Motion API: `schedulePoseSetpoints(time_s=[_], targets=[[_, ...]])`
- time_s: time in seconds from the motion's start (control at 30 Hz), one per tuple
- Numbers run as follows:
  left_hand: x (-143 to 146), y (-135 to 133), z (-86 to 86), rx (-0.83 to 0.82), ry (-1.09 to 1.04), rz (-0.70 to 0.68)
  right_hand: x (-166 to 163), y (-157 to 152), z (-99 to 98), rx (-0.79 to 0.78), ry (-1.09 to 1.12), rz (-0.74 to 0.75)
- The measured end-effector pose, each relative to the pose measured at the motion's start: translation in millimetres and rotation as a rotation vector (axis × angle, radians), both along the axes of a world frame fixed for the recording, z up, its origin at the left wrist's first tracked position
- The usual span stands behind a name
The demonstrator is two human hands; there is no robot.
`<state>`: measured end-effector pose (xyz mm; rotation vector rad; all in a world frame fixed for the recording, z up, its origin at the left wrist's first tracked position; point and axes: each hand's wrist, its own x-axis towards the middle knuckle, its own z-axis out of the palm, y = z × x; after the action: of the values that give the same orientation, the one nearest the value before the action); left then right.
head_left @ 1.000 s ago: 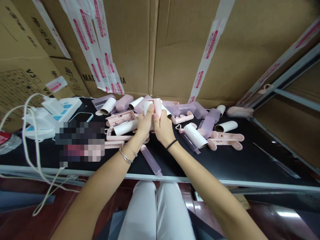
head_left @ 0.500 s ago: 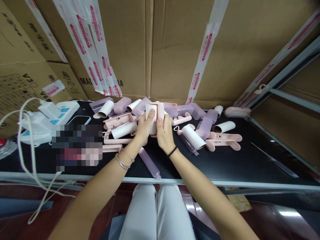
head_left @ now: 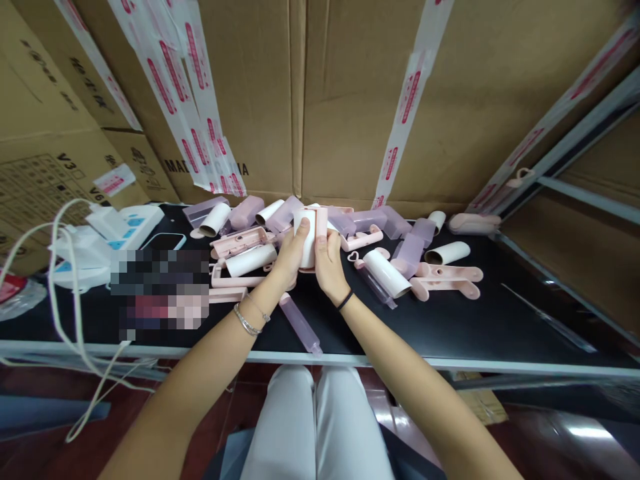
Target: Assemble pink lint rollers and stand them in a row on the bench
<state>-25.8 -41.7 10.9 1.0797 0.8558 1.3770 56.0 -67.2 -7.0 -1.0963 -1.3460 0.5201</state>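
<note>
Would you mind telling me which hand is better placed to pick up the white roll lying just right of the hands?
Probably the right hand: that white roll lies close beside it, while the left hand would have to cross over. Both grip the pink-and-white roller.

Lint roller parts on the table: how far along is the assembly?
Early, it seems. Done: only one closed pink case at the far right looks finished. In hand: the left hand and right hand hold a white roll against a pink shell. Left: loose rolls, pink handles and purple covers lie scattered over the table.
</note>
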Motion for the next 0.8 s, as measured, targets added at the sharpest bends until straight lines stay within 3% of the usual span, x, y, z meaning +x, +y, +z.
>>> schedulePoseSetpoints(time_s=[0.23, 0.43, 0.8], targets=[[0, 3, -7.1, 0.004, 0.067, 0.001, 5, 7, -4.8, -0.092, 0.035, 0.002], [1, 9, -10.1, -0.173, 0.021, -0.065, 10, 14, -2.6, -0.249, -0.002, -0.011], [3, 4, -5.8, -0.21, -0.02, -0.051, 14, 13, -6.1, -0.142, -0.093, -0.029]])
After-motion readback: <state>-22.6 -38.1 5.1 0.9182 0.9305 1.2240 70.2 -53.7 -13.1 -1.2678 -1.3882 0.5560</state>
